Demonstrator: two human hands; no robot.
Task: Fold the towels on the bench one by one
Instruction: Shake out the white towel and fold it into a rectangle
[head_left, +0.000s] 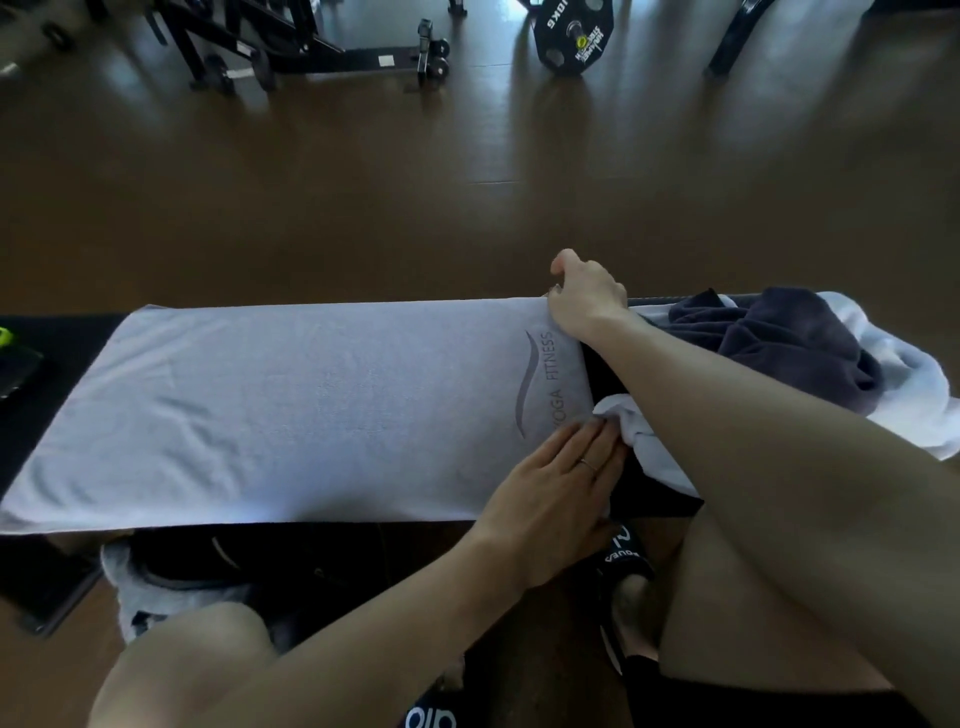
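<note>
A light grey towel (270, 405) printed "YOGA FITNESS" lies spread flat along the black bench (57, 353). My right hand (584, 296) pinches the towel's far right corner, fingers curled over the bench's far edge. My left hand (561, 473) lies flat with straight fingers on the towel's near right corner, pressing it down. To the right on the bench sits a heap of unfolded towels: a dark navy towel (779, 348) on top of a white towel (914, 395), part of which trails under my right forearm.
Brown wooden floor (363, 182) stretches beyond the bench. Black gym machine frames (311, 47) and a 10 kg weight plate (576, 36) stand at the back. A grey cloth (156, 597) lies under the bench by my knees. A yellow-green object (8, 340) sits at the bench's left end.
</note>
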